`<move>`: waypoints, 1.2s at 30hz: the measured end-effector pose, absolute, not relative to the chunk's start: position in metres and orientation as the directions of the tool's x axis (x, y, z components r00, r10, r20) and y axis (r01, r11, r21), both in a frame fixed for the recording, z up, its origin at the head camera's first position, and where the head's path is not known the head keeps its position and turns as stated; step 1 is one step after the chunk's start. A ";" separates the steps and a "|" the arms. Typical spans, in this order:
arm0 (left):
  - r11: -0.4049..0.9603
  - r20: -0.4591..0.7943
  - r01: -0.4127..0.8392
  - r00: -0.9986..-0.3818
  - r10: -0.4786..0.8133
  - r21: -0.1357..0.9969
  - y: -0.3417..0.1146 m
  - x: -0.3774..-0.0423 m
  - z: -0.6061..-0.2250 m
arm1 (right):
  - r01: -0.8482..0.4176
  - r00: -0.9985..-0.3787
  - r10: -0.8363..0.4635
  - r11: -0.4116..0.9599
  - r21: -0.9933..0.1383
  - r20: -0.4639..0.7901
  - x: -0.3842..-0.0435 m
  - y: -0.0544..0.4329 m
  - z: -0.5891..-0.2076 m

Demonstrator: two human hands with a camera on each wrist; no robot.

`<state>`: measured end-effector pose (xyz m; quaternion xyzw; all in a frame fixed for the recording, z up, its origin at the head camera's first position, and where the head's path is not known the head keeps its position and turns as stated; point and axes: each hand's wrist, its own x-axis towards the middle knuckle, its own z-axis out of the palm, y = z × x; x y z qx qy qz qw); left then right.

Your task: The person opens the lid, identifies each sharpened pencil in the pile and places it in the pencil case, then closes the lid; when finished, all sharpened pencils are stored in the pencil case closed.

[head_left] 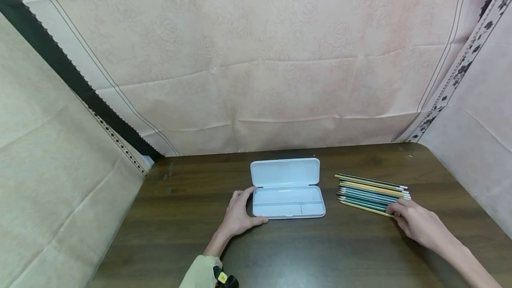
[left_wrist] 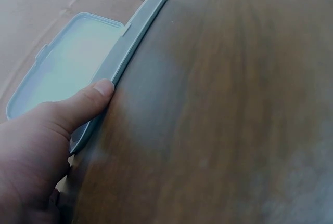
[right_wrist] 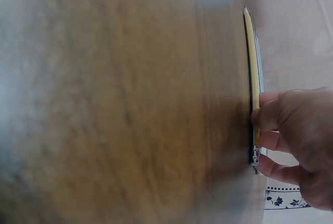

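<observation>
An open light-blue pencil case [head_left: 276, 210] lies on the table with its lid [head_left: 285, 172] tipped back. Its tray has divided compartments, and I see nothing in them. My left hand [head_left: 240, 212] grips the case's left end, thumb on the front edge and fingers toward the hinge side. To the right, a row of yellow and teal pencils [head_left: 370, 192] lies side by side, tips pointing left. My right hand [head_left: 420, 224] is at their right ends, pinching the nearest yellow pencil [right_wrist: 252, 52] near its end. The fingers partly cover the neighbouring pencils.
The brown wooden table [head_left: 192, 190] runs back to a pale patterned cloth [head_left: 280, 79]. More cloth hangs at the left [head_left: 60, 168] and right [head_left: 480, 146] sides. A strip of bare wood separates the case from the pencils.
</observation>
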<state>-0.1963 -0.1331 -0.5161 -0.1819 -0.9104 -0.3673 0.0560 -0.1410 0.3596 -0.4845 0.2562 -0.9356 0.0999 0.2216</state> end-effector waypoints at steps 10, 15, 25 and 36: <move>0.665 0.236 0.370 -0.929 0.286 0.649 -0.134 -0.196 -0.515 | -0.575 -0.721 -0.469 0.816 -0.061 0.510 -0.144 0.350 -0.483; 0.671 0.224 0.361 -0.932 0.285 0.648 -0.134 -0.197 -0.515 | -0.607 -0.697 -0.497 0.793 -0.056 0.518 -0.152 0.333 -0.477; 0.667 0.215 0.363 -0.930 0.297 0.651 -0.133 -0.194 -0.518 | -0.658 -0.682 -0.547 0.748 -0.081 0.486 -0.168 0.288 -0.470; 0.670 0.220 0.360 -0.932 0.288 0.650 -0.133 -0.195 -0.516 | -0.643 -0.731 -0.567 0.759 -0.105 0.380 -0.190 0.237 -0.459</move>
